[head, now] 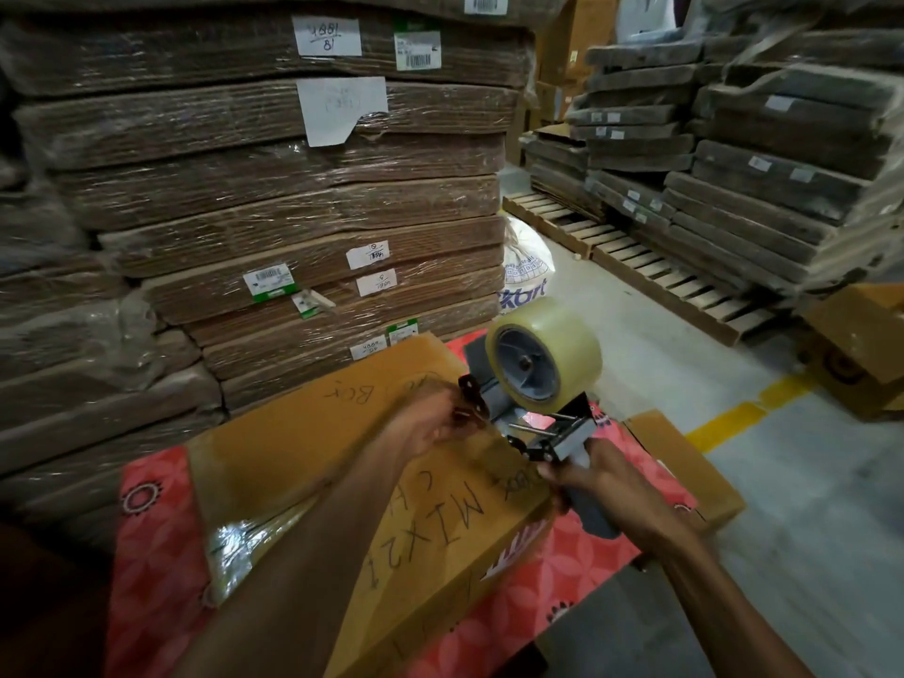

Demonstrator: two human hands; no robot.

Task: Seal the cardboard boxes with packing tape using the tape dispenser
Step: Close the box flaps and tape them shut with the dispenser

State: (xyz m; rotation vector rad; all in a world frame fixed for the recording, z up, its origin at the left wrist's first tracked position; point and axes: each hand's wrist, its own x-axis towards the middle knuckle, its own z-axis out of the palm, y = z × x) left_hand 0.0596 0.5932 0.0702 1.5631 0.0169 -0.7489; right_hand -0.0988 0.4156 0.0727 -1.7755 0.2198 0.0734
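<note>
On the left, film-wrapped stacks of flat cardboard (pixel 244 188) with white paper labels, floor to top of frame. In front of them is a table under a red patterned cloth (pixel 156 555).

The cardboard box (pixel 303 462) lies on the cloth, centre-left and turned at an angle to the view. It is tan, its top flaps are closed, and black marker scrawl reads "MIX21" plus "BOX" further back. There is a glossy wrinkled strip of clear tape at its near-left end and a red-and-white print on the near side face.

The left hand (pixel 433 423) is over the box's far right part, fingers bunched and curled at the dispenser's black front plate (motion blur: cannot tell if they pinch the tape end or the plate).

The tape dispenser (pixel 543 433) has a grey frame and is held over the box's right edge. The roll of clear tape (pixel 543 349) looks nearly full and sits on a grey hub, upright above the frame.

The right hand (pixel 616 491) has its fingers wrapped around the dispenser handle.

Further right, a smaller brown box (pixel 685 462) is just beside the table. Beyond it are grey floor with a yellow line (pixel 748 413), wooden pallets (pixel 660 271) and more flat-cardboard stacks.
</note>
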